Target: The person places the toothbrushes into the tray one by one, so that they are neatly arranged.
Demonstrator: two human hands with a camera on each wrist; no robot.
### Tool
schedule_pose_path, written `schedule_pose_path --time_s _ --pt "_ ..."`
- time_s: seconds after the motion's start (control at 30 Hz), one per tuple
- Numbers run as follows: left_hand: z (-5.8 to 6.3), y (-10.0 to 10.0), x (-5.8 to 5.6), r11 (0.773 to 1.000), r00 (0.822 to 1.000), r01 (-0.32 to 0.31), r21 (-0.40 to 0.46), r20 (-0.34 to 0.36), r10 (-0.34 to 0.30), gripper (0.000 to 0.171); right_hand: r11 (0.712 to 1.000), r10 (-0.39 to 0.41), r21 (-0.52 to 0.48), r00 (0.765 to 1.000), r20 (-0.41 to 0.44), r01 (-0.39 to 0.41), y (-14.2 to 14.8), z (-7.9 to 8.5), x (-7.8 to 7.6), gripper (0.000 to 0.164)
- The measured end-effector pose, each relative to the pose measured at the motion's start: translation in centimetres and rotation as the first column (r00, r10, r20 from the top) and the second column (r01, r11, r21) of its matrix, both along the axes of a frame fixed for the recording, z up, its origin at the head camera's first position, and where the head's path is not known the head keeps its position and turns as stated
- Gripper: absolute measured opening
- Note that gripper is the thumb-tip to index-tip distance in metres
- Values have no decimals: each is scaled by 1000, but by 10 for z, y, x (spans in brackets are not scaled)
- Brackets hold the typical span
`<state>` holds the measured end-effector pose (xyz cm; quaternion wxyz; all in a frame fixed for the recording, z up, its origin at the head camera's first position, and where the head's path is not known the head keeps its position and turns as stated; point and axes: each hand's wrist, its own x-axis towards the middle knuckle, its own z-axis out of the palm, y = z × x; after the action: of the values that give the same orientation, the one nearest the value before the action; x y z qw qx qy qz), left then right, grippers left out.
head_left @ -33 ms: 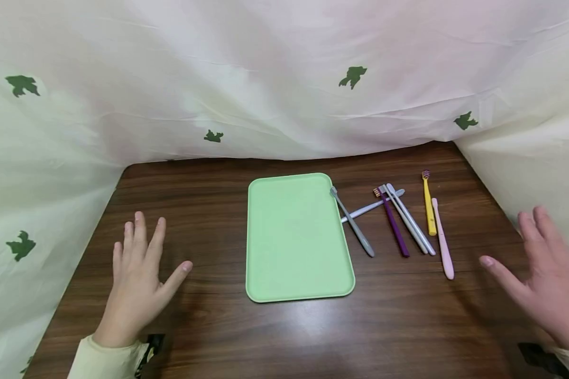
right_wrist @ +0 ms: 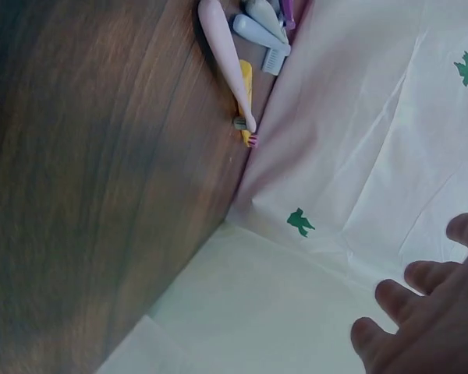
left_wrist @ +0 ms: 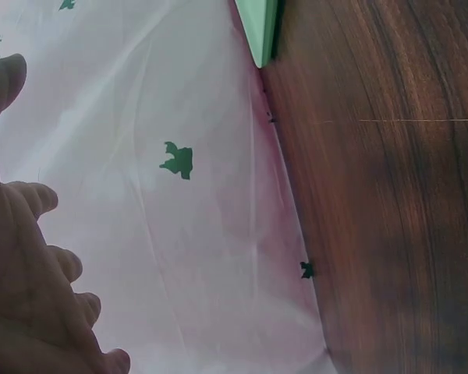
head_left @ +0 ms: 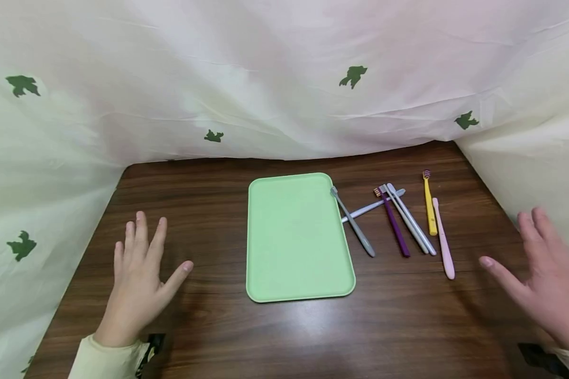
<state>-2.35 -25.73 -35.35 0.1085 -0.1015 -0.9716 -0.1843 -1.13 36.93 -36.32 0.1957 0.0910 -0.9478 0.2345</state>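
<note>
My left hand (head_left: 135, 281) hovers over the table's left side, fingers spread and holding nothing. On the far right my right hand (head_left: 545, 284) is likewise spread, its thumb pointing toward a pink toothbrush (head_left: 444, 242). Beside that brush lies a yellow toothbrush (head_left: 429, 208). Further left are a purple toothbrush (head_left: 396, 226) and a pair of pale grey-blue toothbrushes (head_left: 411, 221) side by side. A dark grey toothbrush (head_left: 354, 223) has its head at the right rim of a light green tray (head_left: 294, 237). Another pale toothbrush (head_left: 367, 209) lies crosswise beneath its neighbours.
The dark wood table (head_left: 204, 210) is bordered at the back and sides by a white cloth (head_left: 275, 79) with green bird-shaped patches. In the left wrist view, a corner of the green tray (left_wrist: 257, 31) shows at the top.
</note>
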Motion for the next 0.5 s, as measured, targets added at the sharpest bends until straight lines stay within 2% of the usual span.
schedule_pose_path --time_s 0.23,0.5 --pt "-3 3 -3 1000 1000 12 18 8 -12 90 1000 -18 2 994 111 18 2 -1 6 97" --pt "-5 10 -5 993 999 53 108 -1 -53 91 997 -55 -35 983 175 62 -1 -2 10 100"
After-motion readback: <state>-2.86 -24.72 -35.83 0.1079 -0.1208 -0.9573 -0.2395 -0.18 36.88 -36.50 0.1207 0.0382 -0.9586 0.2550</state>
